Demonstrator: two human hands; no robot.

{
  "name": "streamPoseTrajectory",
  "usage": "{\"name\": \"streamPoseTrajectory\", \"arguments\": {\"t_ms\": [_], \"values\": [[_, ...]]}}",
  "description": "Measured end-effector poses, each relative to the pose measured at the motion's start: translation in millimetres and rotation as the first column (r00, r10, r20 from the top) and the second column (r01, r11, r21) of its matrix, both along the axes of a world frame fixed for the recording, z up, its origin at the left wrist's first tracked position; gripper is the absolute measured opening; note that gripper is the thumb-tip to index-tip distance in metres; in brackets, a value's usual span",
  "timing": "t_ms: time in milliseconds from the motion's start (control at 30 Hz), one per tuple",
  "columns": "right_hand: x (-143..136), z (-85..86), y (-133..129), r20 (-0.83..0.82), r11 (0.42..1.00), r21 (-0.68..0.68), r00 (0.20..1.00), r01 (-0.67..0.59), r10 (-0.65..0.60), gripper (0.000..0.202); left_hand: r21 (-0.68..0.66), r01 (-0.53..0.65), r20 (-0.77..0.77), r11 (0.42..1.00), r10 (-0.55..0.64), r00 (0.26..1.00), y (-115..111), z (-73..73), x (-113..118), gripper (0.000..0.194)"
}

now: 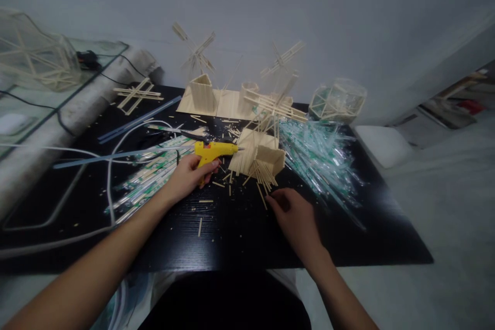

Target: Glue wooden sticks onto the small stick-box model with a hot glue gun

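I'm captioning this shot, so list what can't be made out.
Whether the right grip holds the thin stick: blurred, head view.
Trigger of the yellow glue gun: hidden by the left grip, head view.
Rest of the pale framework: cut off by the left edge, head view.
Red item: too small, blurred, head view.

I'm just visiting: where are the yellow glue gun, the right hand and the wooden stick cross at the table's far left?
Yellow glue gun (222, 149): head view, on its body.
Right hand (297, 214): head view, back of the hand.
Wooden stick cross (137, 93): head view, where its sticks cross.
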State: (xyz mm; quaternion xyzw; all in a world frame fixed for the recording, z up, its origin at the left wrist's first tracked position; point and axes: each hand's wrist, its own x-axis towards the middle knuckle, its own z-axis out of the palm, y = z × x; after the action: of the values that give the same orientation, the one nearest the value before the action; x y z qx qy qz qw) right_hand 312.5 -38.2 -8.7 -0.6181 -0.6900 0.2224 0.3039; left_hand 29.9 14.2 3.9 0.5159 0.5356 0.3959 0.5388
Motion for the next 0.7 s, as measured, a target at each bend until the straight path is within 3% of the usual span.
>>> {"name": "streamPoseTrajectory", "arguments": {"t_ms": [267, 367, 433, 567, 633, 700], "values": [[-15, -6.8, -11, 0.426, 0.997, -0.036, 0.901, -0.072, 0.081, 0.016, 0.030, -0.007, -0.095, 1.000, 0.010, 0.995, -1, 1.7, 1, 0.031], [-16, -3.3, -16, 0.500, 0.994, -0.023, 0.859, -0.110, 0.107, 0.023, 0.045, -0.001, -0.097, 0.999, 0.005, 0.995, -1, 2.4, 1, 0.028], [-14, 2.2, -15, 0.427, 0.994, -0.031, 0.898, -0.100, 0.104, 0.023, 0.049, 0.002, -0.087, 0.999, 0.002, 0.996, -1, 2.4, 0, 0.028], [-8, 15.8, -9, 0.042, 0.978, -0.198, 0.997, -0.060, 0.070, 0.012, 0.058, 0.025, -0.053, 0.998, -0.022, 0.998, -1, 0.2, -3, 0.036], [-6, 20.5, -6, -0.147, 0.962, -0.237, 0.984, -0.137, 0.104, 0.013, 0.071, 0.046, -0.059, 0.996, -0.042, 0.997, -1, -1.7, -4, 0.040], [-5, 22.5, -5, -0.300, 0.934, -0.264, 0.941, -0.240, 0.157, 0.029, 0.084, 0.060, -0.070, 0.995, -0.054, 0.996, -1, -3.7, -6, 0.042]]}}
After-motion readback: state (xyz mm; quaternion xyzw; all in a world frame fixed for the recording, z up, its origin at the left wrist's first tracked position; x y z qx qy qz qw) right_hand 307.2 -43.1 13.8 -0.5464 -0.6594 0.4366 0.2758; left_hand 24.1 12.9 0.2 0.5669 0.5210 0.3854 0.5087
